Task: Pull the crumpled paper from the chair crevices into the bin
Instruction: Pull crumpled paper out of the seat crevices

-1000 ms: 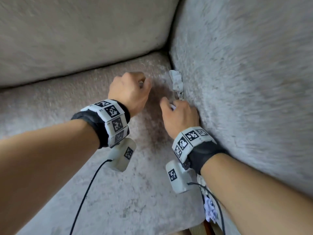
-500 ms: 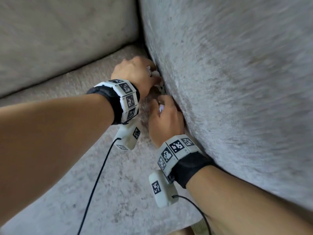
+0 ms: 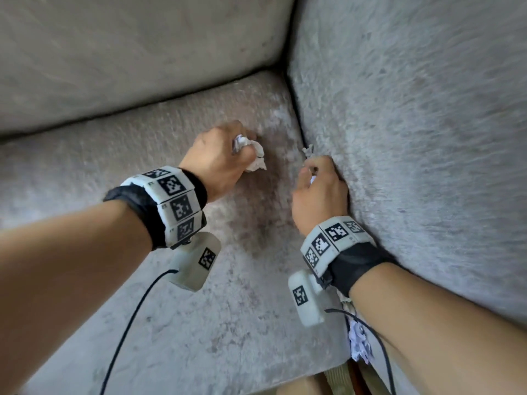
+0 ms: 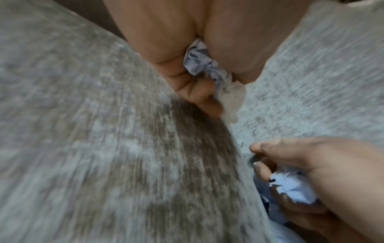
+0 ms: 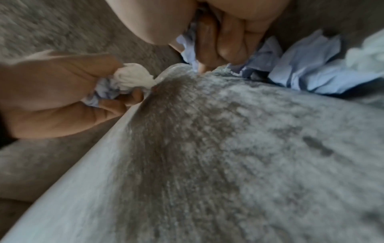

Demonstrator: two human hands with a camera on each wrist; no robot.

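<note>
Near front edge of grey plush seat cushion [image 3: 228, 323]: crumpled paper scrap [image 3: 360, 339] wedged in armrest crevice. Right hand [image 3: 319, 195] clamped on paper wad [image 4: 290, 189] at crevice; risks tearing. Left hand [image 3: 219, 163] clamped on white crumpled paper ball [image 3: 252, 155]; loose tail could drop.

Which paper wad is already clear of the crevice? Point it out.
The white wad gripped in the left hand, held over the seat cushion. The others sit at the crevice by the right hand.

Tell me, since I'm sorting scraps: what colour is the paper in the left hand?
White crumpled paper, clearest in the head view.
</note>
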